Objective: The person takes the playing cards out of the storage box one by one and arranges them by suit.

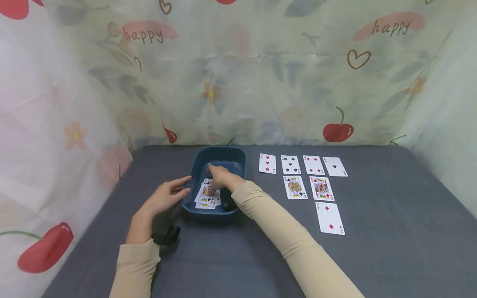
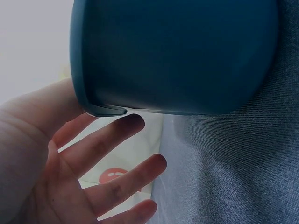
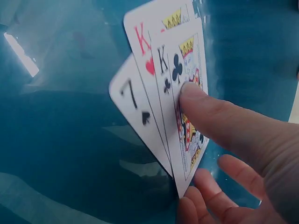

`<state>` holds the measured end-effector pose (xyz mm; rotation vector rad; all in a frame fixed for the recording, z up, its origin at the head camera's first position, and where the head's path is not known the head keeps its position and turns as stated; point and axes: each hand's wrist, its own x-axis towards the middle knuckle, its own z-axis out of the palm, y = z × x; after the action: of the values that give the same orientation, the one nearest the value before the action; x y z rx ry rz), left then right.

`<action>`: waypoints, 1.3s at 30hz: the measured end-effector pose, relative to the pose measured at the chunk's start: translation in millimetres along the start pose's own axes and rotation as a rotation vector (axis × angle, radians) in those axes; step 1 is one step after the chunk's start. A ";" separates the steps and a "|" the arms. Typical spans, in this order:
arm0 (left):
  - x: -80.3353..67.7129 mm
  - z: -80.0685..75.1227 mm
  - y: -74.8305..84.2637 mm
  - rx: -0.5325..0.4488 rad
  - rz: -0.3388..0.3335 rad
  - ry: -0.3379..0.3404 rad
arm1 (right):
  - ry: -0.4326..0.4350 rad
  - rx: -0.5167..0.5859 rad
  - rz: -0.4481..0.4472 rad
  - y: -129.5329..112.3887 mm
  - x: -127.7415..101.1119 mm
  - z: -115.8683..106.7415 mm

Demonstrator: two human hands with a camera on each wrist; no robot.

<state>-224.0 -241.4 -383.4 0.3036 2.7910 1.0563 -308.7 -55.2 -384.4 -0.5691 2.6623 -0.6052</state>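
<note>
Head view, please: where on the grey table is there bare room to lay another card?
Bare cloth lies right of the two of diamonds, in front of it, and beside the king of diamonds. The table is open far right. It is crowded at the blue tray, where both hands work.

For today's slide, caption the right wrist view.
Right hand pinches the king of clubs inside the blue tub.

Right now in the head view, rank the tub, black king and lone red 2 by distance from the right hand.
1. Tub: the right hand reaches inside it.
2. Black king: to the right, second row.
3. Red 2: right, nearest the person.
</note>
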 end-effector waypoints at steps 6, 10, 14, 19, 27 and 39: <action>0.0 -0.3 1.3 -0.005 -0.005 -0.006 | 0.025 -0.007 0.009 1.6 1.3 -0.4; -0.4 0.3 2.0 -0.012 -0.004 -0.009 | 0.036 0.064 -0.010 1.5 1.3 -1.4; -0.4 0.4 1.7 -0.018 -0.005 -0.009 | 0.052 0.170 -0.073 -0.7 0.1 -3.7; 0.9 0.0 1.6 -0.021 -0.007 -0.012 | 0.108 0.236 -0.148 -6.5 -2.9 -11.6; 2.6 0.0 1.0 -0.014 0.009 -0.005 | 0.184 0.273 -0.218 -11.4 -15.5 -36.8; 2.7 -1.2 -0.2 -0.021 0.004 0.003 | 0.231 0.292 -0.314 17.0 -43.4 -68.2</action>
<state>-226.9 -241.7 -382.9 0.3054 2.7814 1.0874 -304.9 1.1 -324.0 -0.8826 2.6359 -1.1919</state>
